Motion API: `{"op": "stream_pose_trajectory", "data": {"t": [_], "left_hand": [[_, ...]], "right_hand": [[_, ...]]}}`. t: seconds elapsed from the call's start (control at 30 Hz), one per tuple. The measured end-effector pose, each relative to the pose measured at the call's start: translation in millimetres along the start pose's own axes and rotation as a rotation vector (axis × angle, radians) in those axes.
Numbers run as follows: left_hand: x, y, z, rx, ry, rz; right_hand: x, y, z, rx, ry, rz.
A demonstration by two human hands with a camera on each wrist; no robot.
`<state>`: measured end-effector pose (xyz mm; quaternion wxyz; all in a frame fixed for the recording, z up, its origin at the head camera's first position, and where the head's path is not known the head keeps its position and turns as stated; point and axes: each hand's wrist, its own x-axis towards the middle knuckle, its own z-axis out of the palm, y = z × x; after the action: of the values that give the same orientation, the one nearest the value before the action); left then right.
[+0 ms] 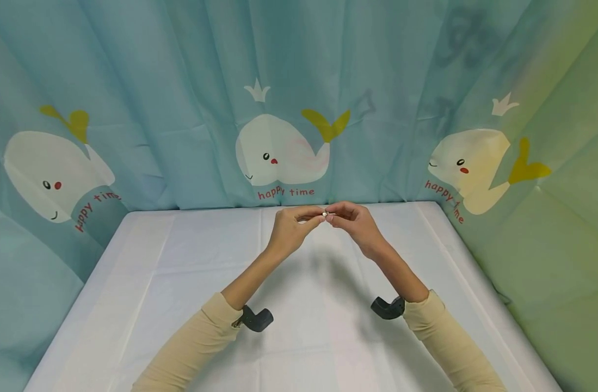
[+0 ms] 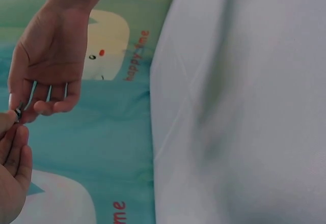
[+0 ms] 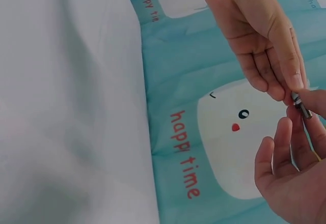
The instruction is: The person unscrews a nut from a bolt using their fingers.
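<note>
Left hand (image 1: pixel 290 226) and right hand (image 1: pixel 353 220) meet fingertip to fingertip above the far middle of the worktop (image 1: pixel 299 305), both raised clear of it. Between them: 1 small metal piece (image 1: pixel 324 214), silvery, too small in the head view to name.

Right wrist view shows it better: a short metal piece (image 3: pixel 300 105) with a darker end, pinched at the tips of thumb and forefinger on both sides. Remaining fingers of each hand loosely curled, holding nothing else. Left wrist view catches only a dark speck of the piece (image 2: pixel 18 114) at the frame's left edge, where the 2 hands touch.

So: both hands narrow, each pinching the same piece; the piece is in the air, not touching the cloth.

Both forearms in beige sleeves (image 1: pixel 201 337), wrists bare. A dark camera mount sits under each wrist, left one (image 1: pixel 256 318) and right one (image 1: pixel 388 307).

Worktop covered with a white cloth, creased in squares. Behind and on both sides hangs a blue-green curtain (image 1: pixel 181 81) printed with white whales (image 1: pixel 279 149), yellow tails, small crowns, red lettering "happy time". Right side of the curtain looks greener.
</note>
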<state>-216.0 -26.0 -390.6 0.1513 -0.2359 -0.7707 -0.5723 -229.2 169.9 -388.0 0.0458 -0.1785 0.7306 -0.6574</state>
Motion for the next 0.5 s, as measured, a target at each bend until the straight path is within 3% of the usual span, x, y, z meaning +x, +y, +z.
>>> {"op": "stream_pose_trajectory", "data": {"t": [0.27, 0.5], "left_hand": [[-1.0, -0.6, -0.6, -0.011, -0.004, -0.007], [-0.3, -0.7, -1.7, -0.004, 0.009, 0.001]], "right_hand": [[-0.4, -1.8, 1.1, 0.015, -0.027, -0.039], [1.2, -1.9, 1.4, 0.015, -0.035, 0.001]]}}
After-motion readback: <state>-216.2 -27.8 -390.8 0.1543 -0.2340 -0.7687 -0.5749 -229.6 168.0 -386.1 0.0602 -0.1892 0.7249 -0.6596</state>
